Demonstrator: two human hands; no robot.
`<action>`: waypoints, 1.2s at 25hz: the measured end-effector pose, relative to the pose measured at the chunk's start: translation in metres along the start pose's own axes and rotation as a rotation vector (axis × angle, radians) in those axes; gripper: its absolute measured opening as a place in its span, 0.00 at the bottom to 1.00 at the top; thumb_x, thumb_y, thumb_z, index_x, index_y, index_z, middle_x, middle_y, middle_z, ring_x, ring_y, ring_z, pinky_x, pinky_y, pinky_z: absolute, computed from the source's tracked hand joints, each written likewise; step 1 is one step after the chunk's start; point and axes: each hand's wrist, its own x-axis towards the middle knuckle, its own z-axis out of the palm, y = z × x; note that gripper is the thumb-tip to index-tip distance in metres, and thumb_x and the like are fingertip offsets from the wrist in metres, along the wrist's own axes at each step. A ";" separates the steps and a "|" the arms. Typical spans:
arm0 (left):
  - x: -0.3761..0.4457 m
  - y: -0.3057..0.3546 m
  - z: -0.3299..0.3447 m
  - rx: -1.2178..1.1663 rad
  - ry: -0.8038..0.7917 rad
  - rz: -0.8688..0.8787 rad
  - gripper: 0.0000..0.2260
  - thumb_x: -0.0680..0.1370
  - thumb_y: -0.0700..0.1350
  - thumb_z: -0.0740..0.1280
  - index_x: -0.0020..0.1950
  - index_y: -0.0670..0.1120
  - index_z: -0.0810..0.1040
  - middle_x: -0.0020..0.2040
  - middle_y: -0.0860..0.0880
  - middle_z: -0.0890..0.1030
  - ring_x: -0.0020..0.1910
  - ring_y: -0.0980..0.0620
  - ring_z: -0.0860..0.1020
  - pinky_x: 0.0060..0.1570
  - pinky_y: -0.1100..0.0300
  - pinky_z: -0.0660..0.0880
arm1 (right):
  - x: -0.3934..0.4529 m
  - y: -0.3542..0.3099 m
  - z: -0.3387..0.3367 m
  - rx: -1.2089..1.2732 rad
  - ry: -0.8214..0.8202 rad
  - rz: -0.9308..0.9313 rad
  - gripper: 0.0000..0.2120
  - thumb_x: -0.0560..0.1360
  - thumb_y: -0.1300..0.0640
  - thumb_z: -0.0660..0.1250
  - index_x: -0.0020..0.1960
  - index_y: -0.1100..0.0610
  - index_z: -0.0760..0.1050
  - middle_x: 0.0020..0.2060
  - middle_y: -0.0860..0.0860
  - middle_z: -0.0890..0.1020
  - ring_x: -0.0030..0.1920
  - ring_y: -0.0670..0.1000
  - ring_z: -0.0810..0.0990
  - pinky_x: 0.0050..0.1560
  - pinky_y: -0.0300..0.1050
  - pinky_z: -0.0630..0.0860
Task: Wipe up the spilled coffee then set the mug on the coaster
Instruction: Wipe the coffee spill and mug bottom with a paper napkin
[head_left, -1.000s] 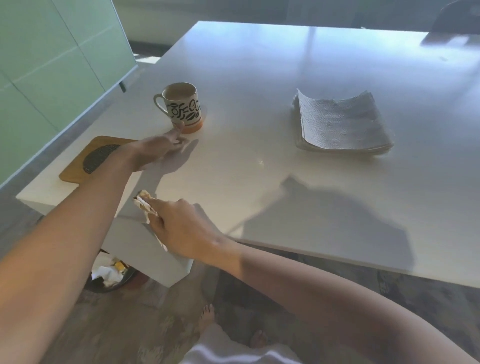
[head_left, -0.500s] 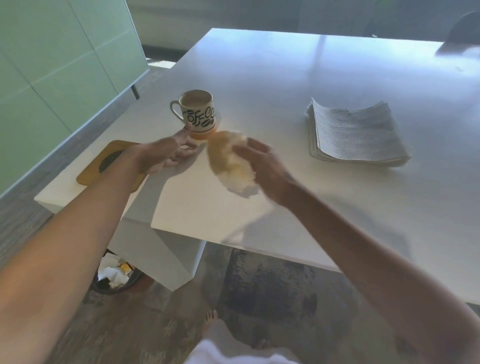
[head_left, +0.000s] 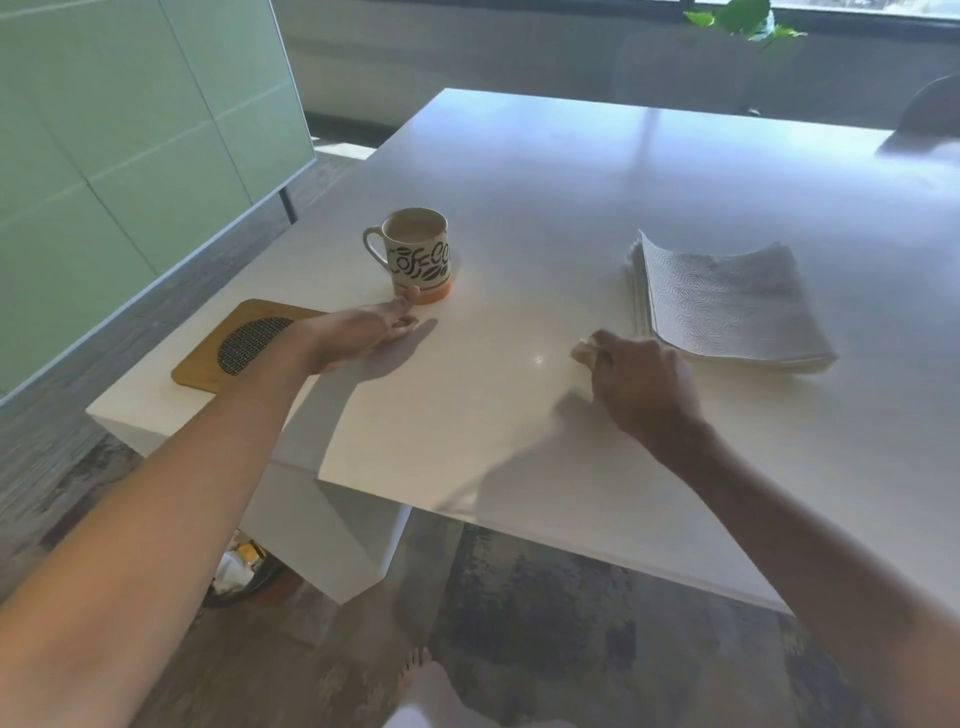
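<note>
Right hand (head_left: 641, 387) fingers (head_left: 605, 347) clutch paper wad (head_left: 583, 352); left hand (head_left: 363, 332) relaxed.

It looked like a home dining area: a broad white surface (head_left: 571, 208) carried a coffee mug (head_left: 418, 254) and stacked paper towels (head_left: 727, 306), a houseplant (head_left: 737, 18) stood by the window, and bare feet (head_left: 413, 670) rested on a rug (head_left: 545, 623).
</note>
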 end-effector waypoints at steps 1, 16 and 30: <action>-0.001 0.001 0.000 -0.004 0.000 0.002 0.33 0.84 0.65 0.47 0.83 0.47 0.57 0.80 0.51 0.66 0.81 0.55 0.58 0.70 0.62 0.55 | -0.002 -0.002 0.006 0.012 0.000 0.000 0.10 0.80 0.54 0.59 0.54 0.52 0.79 0.43 0.56 0.84 0.43 0.62 0.84 0.37 0.47 0.75; 0.002 0.002 -0.005 0.105 -0.025 -0.032 0.39 0.79 0.72 0.47 0.82 0.49 0.59 0.79 0.53 0.67 0.82 0.55 0.56 0.81 0.47 0.50 | -0.021 -0.154 0.029 0.404 -0.262 -0.444 0.17 0.78 0.58 0.59 0.63 0.46 0.77 0.50 0.54 0.82 0.46 0.63 0.82 0.44 0.56 0.81; 0.001 0.005 -0.009 0.037 -0.017 -0.068 0.38 0.78 0.73 0.43 0.77 0.50 0.67 0.77 0.52 0.72 0.80 0.54 0.61 0.80 0.50 0.55 | -0.019 -0.133 -0.018 0.771 -0.531 -0.247 0.07 0.78 0.46 0.65 0.46 0.47 0.78 0.35 0.42 0.77 0.35 0.42 0.72 0.38 0.42 0.68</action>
